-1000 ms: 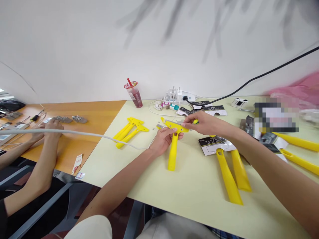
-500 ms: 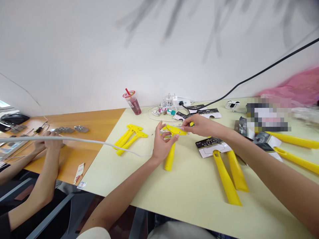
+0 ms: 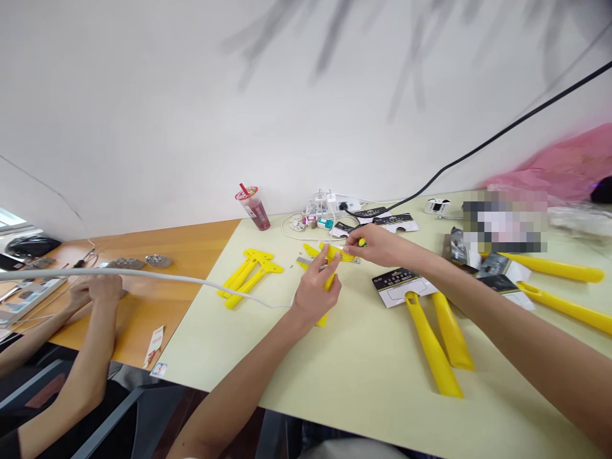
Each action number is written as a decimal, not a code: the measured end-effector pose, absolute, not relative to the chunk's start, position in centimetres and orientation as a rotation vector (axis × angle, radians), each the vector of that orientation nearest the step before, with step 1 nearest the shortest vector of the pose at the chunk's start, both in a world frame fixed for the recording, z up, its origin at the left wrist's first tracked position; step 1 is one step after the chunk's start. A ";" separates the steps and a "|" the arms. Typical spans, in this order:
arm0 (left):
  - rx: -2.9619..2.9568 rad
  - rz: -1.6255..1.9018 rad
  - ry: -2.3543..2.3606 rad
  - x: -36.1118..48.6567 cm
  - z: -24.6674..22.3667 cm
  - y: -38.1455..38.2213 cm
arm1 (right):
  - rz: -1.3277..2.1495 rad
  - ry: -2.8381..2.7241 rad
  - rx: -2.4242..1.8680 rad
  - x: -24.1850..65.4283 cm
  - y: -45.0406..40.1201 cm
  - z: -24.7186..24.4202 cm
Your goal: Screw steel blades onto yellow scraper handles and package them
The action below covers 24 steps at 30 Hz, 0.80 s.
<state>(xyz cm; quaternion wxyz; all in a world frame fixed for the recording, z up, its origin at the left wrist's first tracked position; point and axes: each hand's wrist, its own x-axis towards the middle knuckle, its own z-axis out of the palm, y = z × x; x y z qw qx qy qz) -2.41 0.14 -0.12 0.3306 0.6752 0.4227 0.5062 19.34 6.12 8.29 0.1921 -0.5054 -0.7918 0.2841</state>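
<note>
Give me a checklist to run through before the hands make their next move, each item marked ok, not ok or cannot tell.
1. Left hand around the yellow tool: ok.
2. Right hand gripping the tool's head: cannot tell; it is at the head's end, but the contact is too small to make out.
3. Tool's head in full view: not ok; the left hand covers part of it.
4. White cable free of the left wrist: cannot tell; it runs up to the wrist in this view.
5. Spare yellow tools apart from the left hand: ok.
6. Drink cup away from both hands: ok, near the wall.
</note>
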 end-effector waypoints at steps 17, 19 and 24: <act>1.003 1.227 0.722 -1.9 3.3 -0.5 | 0.667 -1.982 -1.231 19.7 2.6 13.2; 0.847 1.168 0.674 -1.9 3.7 -0.4 | 0.615 -2.021 -1.187 20.3 2.5 13.5; 0.691 1.152 0.610 -2.1 3.9 -1.0 | 0.612 -2.215 -1.157 21.5 2.5 13.8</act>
